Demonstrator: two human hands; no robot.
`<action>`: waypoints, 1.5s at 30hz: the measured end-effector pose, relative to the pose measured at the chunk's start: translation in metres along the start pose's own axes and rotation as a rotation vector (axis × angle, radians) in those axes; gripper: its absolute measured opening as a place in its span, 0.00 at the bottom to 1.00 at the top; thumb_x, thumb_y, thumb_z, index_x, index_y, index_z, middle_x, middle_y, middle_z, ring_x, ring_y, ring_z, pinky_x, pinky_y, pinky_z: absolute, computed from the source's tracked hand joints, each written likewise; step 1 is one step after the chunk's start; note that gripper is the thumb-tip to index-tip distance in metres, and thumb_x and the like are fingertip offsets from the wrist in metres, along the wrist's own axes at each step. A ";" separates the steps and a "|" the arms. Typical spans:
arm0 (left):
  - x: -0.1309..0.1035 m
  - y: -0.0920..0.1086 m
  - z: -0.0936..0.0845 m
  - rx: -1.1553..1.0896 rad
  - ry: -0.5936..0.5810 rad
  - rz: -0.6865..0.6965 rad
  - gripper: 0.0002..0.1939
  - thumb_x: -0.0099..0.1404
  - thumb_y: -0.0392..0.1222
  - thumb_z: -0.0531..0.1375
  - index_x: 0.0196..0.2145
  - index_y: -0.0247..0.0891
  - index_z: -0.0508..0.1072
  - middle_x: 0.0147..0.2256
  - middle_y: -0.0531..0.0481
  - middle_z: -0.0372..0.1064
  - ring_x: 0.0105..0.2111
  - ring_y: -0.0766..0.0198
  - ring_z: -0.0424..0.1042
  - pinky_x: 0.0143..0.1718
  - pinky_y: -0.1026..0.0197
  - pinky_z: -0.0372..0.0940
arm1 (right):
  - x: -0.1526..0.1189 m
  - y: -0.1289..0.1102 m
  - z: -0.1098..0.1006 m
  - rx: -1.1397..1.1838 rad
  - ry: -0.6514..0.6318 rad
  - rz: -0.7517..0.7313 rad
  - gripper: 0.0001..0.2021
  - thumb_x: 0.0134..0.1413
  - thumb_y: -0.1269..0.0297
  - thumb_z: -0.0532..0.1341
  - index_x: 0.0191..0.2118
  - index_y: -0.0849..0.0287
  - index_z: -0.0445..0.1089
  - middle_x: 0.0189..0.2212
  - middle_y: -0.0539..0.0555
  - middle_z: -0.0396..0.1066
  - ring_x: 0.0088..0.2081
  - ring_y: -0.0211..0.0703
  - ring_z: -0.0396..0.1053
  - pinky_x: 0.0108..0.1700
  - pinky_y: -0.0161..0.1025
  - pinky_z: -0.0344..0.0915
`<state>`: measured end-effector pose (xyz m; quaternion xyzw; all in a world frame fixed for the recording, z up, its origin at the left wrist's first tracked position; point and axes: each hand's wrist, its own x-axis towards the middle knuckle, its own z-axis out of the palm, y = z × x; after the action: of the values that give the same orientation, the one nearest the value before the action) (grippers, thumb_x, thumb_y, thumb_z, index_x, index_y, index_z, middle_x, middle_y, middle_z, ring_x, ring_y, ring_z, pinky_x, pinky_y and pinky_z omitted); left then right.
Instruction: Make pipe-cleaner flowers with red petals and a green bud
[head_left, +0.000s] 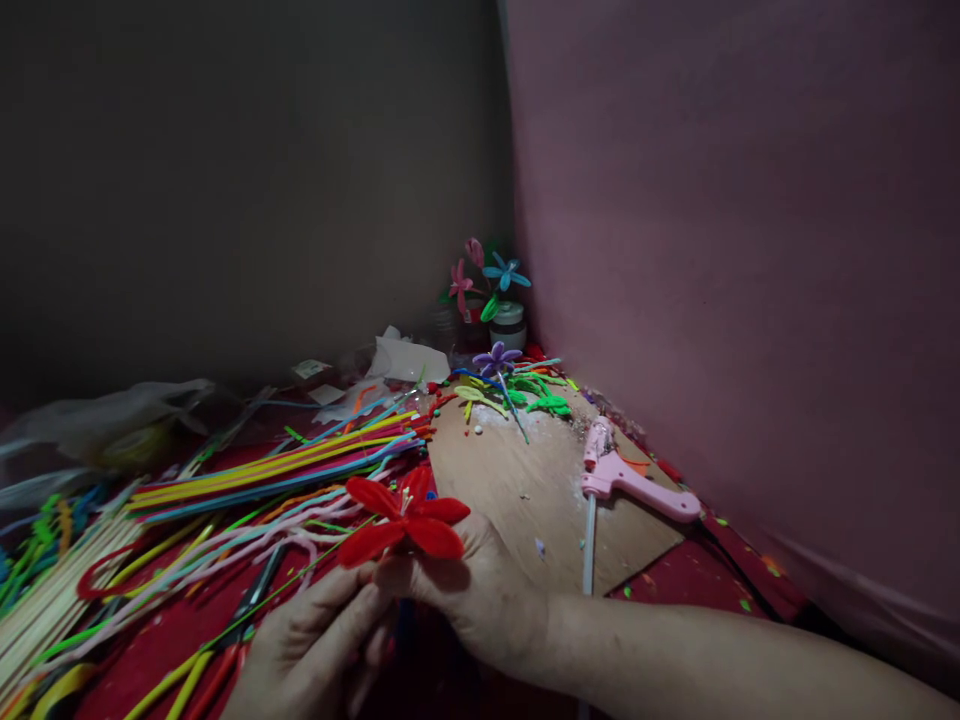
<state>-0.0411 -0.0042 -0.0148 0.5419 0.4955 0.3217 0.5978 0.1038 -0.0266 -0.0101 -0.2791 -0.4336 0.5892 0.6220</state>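
Observation:
A red pipe-cleaner flower [439, 538] with pale stamens at its middle is held upright between my two hands, low in the centre of the head view. My right hand [491, 585] is closed around its base, thumb just under the petals. The fingers of my left hand [319, 635] are pinched together at the flower's underside, meeting my right thumb. The stem, if there is one, is hidden behind the fingers.
Bundled coloured pipe cleaners [277, 470] and wooden sticks [75, 590] lie left, near red-handled scissors [217, 680]. A pink glue gun [645, 485] rests on the board [495, 480] at right. Behind are a purple flower [496, 358], green leaves [551, 403] and potted flowers [507, 272].

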 end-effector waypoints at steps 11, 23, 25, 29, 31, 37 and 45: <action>-0.002 0.009 0.007 -0.238 -0.254 -0.031 0.15 0.59 0.48 0.60 0.24 0.34 0.65 0.12 0.59 0.54 0.10 0.78 0.47 0.12 0.72 0.43 | -0.002 0.002 0.001 0.021 -0.040 0.034 0.18 0.46 0.50 0.62 0.36 0.60 0.76 0.29 0.54 0.74 0.35 0.43 0.71 0.44 0.45 0.65; 0.002 0.005 0.000 -0.506 -0.414 -0.133 0.10 0.61 0.44 0.58 0.28 0.33 0.68 0.12 0.60 0.54 0.09 0.79 0.42 0.08 0.74 0.42 | -0.001 0.014 -0.004 0.015 0.038 0.099 0.11 0.45 0.61 0.66 0.38 0.53 0.76 0.36 0.50 0.75 0.41 0.44 0.69 0.50 0.45 0.60; 0.002 0.005 -0.002 -0.543 -0.452 -0.163 0.10 0.61 0.43 0.57 0.27 0.33 0.68 0.12 0.61 0.52 0.09 0.79 0.40 0.08 0.75 0.43 | -0.001 0.016 -0.008 0.040 0.027 0.126 0.10 0.45 0.62 0.66 0.38 0.53 0.76 0.35 0.50 0.75 0.39 0.44 0.69 0.48 0.43 0.61; 0.002 0.006 -0.005 -0.599 -0.560 -0.208 0.09 0.61 0.41 0.58 0.26 0.33 0.68 0.12 0.62 0.50 0.09 0.79 0.38 0.08 0.74 0.44 | -0.002 0.021 -0.012 0.136 -0.044 0.161 0.08 0.46 0.64 0.65 0.36 0.54 0.75 0.32 0.49 0.74 0.36 0.42 0.68 0.43 0.41 0.62; 0.002 0.009 -0.004 -0.570 -0.580 -0.198 0.09 0.61 0.42 0.57 0.26 0.34 0.67 0.12 0.62 0.49 0.09 0.79 0.37 0.08 0.74 0.43 | -0.002 0.023 -0.013 0.154 -0.047 0.143 0.08 0.47 0.64 0.65 0.36 0.54 0.75 0.31 0.49 0.74 0.34 0.41 0.68 0.41 0.40 0.61; -0.006 0.014 0.003 0.045 -0.276 0.131 0.09 0.64 0.44 0.53 0.29 0.37 0.63 0.17 0.60 0.53 0.13 0.75 0.47 0.14 0.71 0.45 | -0.005 0.026 -0.012 0.107 -0.011 0.133 0.07 0.52 0.61 0.62 0.35 0.57 0.74 0.31 0.50 0.73 0.31 0.39 0.66 0.37 0.38 0.61; -0.002 -0.005 -0.002 0.835 0.063 0.932 0.07 0.64 0.33 0.50 0.28 0.38 0.60 0.20 0.57 0.54 0.18 0.71 0.53 0.22 0.67 0.49 | -0.005 0.019 -0.010 -0.104 0.038 0.039 0.09 0.50 0.60 0.63 0.38 0.55 0.75 0.35 0.51 0.74 0.37 0.44 0.68 0.40 0.40 0.63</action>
<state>-0.0441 -0.0064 -0.0189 0.8791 0.3085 0.3437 0.1177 0.1036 -0.0270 -0.0328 -0.3307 -0.4464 0.5723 0.6033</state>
